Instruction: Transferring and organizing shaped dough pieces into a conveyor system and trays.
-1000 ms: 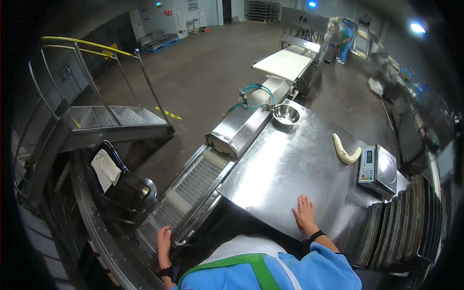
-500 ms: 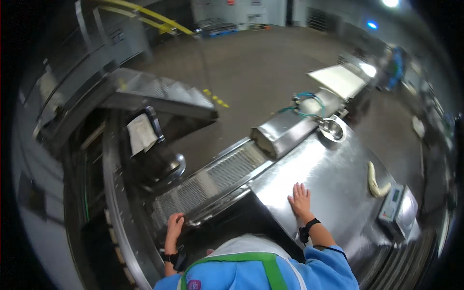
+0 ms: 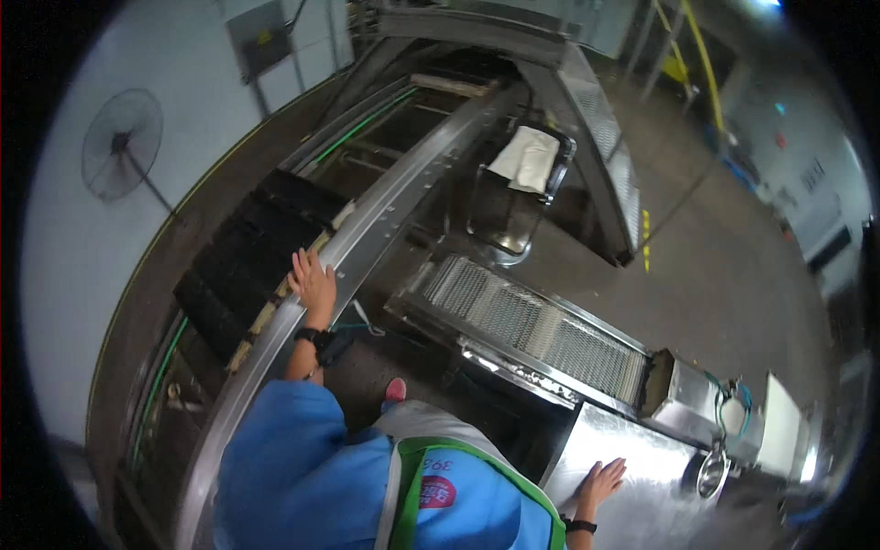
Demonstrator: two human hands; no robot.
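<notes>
My left hand (image 3: 314,284), fingers outstretched, rests on the long steel rail (image 3: 275,335) at the edge of a floor-level conveyor. Just beyond its fingertips are the conveyor's dark slats (image 3: 247,261), with pale blocks along their near edge. At the lower right, my right hand (image 3: 600,484) lies open on or just above the shiny steel table (image 3: 632,458); contact is hard to tell. Neither hand holds anything. Between them a wire-mesh conveyor belt (image 3: 522,316) runs toward a steel housing (image 3: 687,394). A round metal pot (image 3: 712,472) stands on the table.
A folding chair (image 3: 513,215) with a cream cloth (image 3: 529,158) on it stands behind the mesh belt. Metal stairs (image 3: 600,137) rise beyond it. A wall fan (image 3: 122,142) is at far left. Past the housing is a white board (image 3: 777,426).
My view has swung left. My left hand has moved from beside the mesh belt to the steel rail. The right hand stays at the table; the scale and the long pale curved item are out of view.
</notes>
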